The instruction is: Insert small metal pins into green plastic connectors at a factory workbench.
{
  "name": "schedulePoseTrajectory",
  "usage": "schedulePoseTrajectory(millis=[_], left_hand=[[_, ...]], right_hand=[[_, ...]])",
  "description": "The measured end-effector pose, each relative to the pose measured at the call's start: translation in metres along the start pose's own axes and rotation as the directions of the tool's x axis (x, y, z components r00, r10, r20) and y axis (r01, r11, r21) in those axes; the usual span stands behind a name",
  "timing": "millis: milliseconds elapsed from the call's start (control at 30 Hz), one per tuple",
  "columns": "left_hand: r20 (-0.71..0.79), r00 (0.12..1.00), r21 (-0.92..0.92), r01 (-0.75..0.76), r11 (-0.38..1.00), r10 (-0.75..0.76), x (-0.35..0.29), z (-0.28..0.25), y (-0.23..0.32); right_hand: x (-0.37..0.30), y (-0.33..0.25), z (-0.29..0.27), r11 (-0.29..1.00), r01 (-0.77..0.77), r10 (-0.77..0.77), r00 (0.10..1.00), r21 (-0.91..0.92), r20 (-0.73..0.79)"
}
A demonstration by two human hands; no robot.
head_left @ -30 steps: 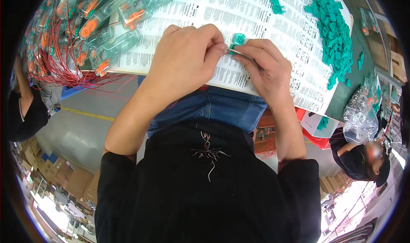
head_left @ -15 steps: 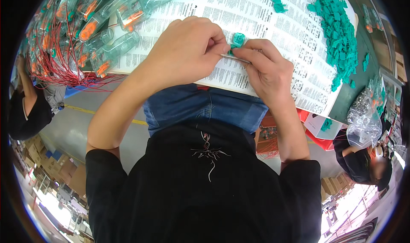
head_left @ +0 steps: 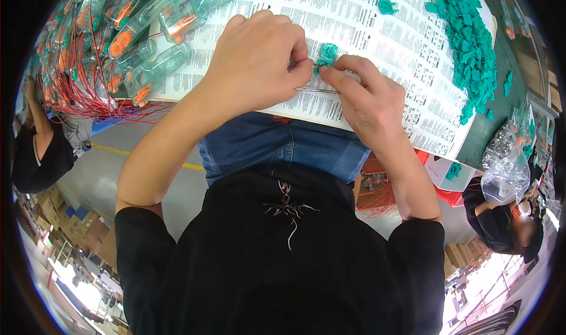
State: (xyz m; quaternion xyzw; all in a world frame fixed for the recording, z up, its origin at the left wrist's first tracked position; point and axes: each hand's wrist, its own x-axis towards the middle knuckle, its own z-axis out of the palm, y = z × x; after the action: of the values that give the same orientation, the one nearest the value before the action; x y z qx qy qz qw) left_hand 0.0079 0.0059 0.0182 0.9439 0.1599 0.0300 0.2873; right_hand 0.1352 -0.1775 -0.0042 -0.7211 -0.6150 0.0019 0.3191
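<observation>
My left hand [head_left: 259, 61] is bent over the printed sheet, with thumb and forefinger pinched together. A tiny reddish piece shows at its fingertips, too small to name. Just right of them is a green plastic part [head_left: 328, 53]. My right hand [head_left: 367, 96] has its thumb and forefinger closed at the near end of this part, and its other fingers are curled. Between the two hands, a thin metal rod [head_left: 318, 90] runs crosswise below the fingertips; its ends are partly hidden, and I cannot tell which hand holds it.
Green plastic pieces [head_left: 471, 52] are heaped at the right, with a few loose green pieces [head_left: 384, 2] farther back. Clear housings with orange parts [head_left: 171, 20] and red wires [head_left: 76, 87] crowd the left. A clear plastic bag [head_left: 506, 164] lies at the right edge. Other people sit at both sides.
My left hand has shifted slightly away from me, its fingertips now nearer the green part. The metal rod has moved nearer to me and lies more level.
</observation>
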Motion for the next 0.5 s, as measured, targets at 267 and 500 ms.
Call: schedulePoseTrajectory(millis=[267,500], left_hand=[[0.039,0.999,0.004,0.014,1.0,-0.015,0.002,-0.005,-0.001],[-0.019,0.999,0.003,-0.037,0.999,0.037,-0.001,0.002,-0.006]], right_hand=[[0.008,0.002,-0.01,0.995,0.095,-0.091,0.992,-0.039,0.085],[0.018,-0.002,-0.007,0.964,-0.242,0.245,0.969,0.113,-0.015]])
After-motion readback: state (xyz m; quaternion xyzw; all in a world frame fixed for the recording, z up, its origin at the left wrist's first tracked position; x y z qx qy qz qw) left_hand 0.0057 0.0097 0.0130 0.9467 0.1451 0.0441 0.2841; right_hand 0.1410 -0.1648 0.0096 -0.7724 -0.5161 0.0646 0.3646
